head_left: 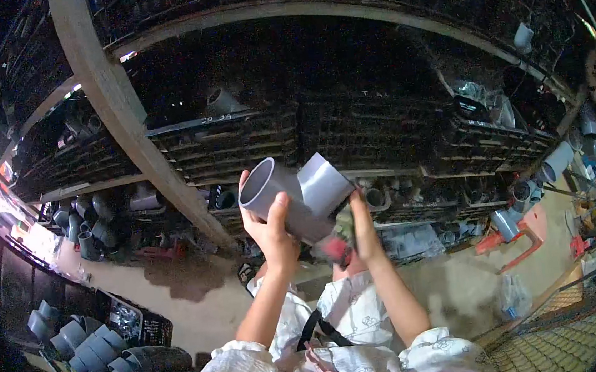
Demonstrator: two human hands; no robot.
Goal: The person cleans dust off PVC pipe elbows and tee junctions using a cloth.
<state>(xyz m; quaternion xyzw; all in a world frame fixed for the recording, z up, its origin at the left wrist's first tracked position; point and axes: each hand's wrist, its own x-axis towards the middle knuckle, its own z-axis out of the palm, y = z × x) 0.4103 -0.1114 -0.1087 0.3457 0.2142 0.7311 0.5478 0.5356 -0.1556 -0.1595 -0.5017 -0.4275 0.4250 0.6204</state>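
A grey plastic pipe tee [291, 201] is held up in front of me, its round open mouth tilted up toward the left and its side branch rising to the right. My left hand [271, 226] is closed around the left end, thumb along the near side of the mouth. At the right end, my right hand [364, 228] is bent round a blurred green-and-red cloth-like thing [343, 242], pressed close under the side branch. Most of the right fingers are hidden behind it, and I cannot tell exactly what it is.
Dark shelves with black crates [372, 132] stand ahead, behind a slanting wooden post [113, 96]. Grey pipe fittings [98, 348] are heaped at lower left, beside a black crate [155, 329]. A red stool-like thing [526, 243] stands on the floor at right.
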